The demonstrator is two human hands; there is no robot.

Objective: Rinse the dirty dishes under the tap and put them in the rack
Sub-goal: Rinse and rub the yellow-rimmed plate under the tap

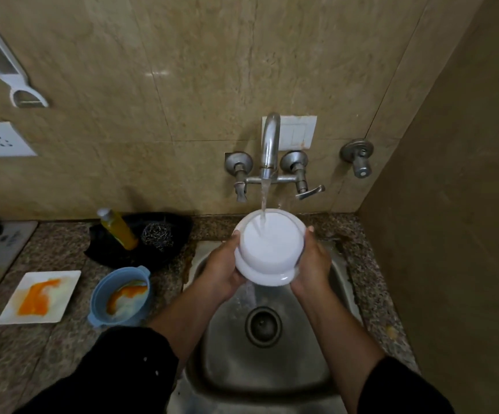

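A white bowl [272, 243] is held upside down over the steel sink [272, 369], its base turned up. Water runs from the tap [269, 144] onto that base and spills off the rim. My left hand [223, 270] grips the bowl's left side and my right hand [312, 264] grips its right side. On the counter to the left stand a blue bowl [119, 297] smeared with orange sauce and a white square plate [40, 297] with orange smears. No rack is in view.
A black cloth [158, 252] behind the blue bowl carries a yellow bottle [116, 228] and a steel scrubber [157, 236]. Two tap levers [308, 191] flank the spout. A brown wall closes the right side. A grater [3, 61] and a socket [0, 140] are on the tiled wall.
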